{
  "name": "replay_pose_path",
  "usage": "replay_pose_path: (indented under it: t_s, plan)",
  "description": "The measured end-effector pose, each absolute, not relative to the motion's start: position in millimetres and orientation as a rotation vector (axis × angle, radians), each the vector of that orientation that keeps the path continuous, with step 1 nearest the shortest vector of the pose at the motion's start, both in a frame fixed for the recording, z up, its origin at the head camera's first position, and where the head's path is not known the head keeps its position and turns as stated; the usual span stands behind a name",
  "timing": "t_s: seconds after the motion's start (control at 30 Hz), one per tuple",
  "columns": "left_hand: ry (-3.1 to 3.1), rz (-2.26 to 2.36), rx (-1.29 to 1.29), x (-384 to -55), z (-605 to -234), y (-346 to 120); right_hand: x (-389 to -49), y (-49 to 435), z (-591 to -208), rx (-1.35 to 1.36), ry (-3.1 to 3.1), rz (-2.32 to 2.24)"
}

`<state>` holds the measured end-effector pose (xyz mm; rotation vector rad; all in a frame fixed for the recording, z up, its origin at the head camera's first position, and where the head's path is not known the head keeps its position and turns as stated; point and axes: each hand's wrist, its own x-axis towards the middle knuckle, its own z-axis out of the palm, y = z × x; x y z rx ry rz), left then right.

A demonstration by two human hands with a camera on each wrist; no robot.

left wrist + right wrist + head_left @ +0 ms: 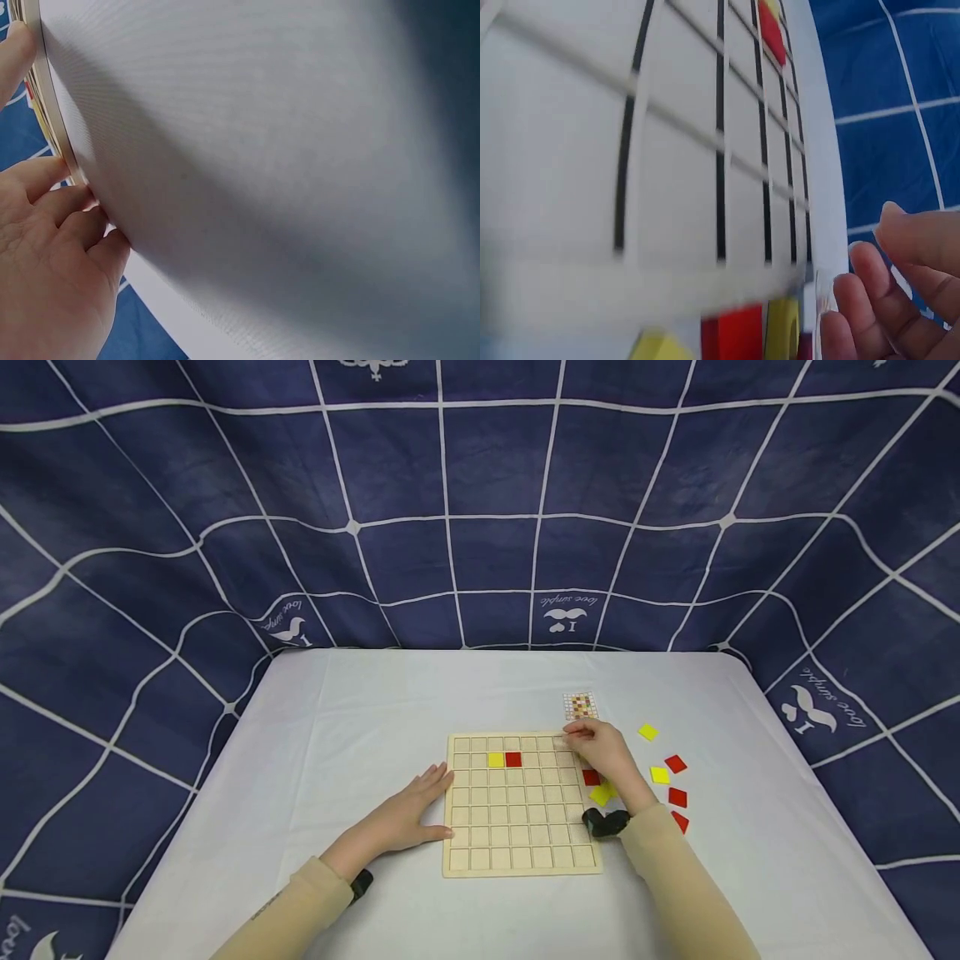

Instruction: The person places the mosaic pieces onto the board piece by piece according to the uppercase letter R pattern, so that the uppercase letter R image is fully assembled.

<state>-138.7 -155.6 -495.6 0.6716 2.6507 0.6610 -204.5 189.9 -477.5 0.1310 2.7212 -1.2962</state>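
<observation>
A pale wooden grid board (pixel 519 816) lies flat on the table, with a yellow square tile (pixel 496 760) and a red square tile (pixel 513 760) side by side in its second row from the far edge. My left hand (pixel 408 810) touches the board's left edge, its fingers straight and thumb spread. Over the board's far right corner hovers my right hand (pixel 600 750), its fingers loosely bent. In the right wrist view that hand (pixel 900 292) shows no tile in its fingers. Beneath its wrist lie another red tile (pixel 591 777) and yellow tiles (pixel 600 795), partly covered.
Behind the board lies a small printed pattern card (pixel 581 705). Right of my right arm are scattered yellow tiles (pixel 648 732) and red tiles (pixel 677 797). White cloth (pixel 375 693) covers the table, and a dark blue checked curtain (pixel 495 552) hangs around it.
</observation>
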Motion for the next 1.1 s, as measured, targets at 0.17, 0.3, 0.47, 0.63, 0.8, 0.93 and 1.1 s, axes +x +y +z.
replay_pose_path:
  t_s: [0.17, 0.3, 0.47, 0.63, 0.8, 0.93, 1.1]
  plan:
    - [2.65, 0.669, 0.674, -139.2, -495.9, -156.5, -202.1, 209.2, -480.5, 0.21, 2.737, -1.21]
    - [2.652, 0.667, 0.669, -139.2, -495.4, -157.0, -199.1, 215.6, -484.9, 0.174, 2.756, -1.15]
    - [2.653, 0.667, 0.666, -138.5, -495.4, -158.0, -195.8, 216.7, -490.0, 0.128, 2.777, -1.076]
    - [2.654, 0.662, 0.666, -138.1, -494.2, -158.0, -195.0, 215.1, -490.0, 0.12, 2.798, -1.031]
    - [2.657, 0.66, 0.654, -137.8, -493.9, -157.9, -195.8, 214.2, -487.7, 0.161, 2.757, -0.985]
    - [2.64, 0.669, 0.659, -136.7, -494.8, -156.8, -194.0, 218.3, -488.2, 0.213, 2.699, -1.007]
    - [2.639, 0.646, 0.685, -136.7, -494.2, -155.9, -192.1, 225.3, -485.9, 0.215, 2.642, -1.094]
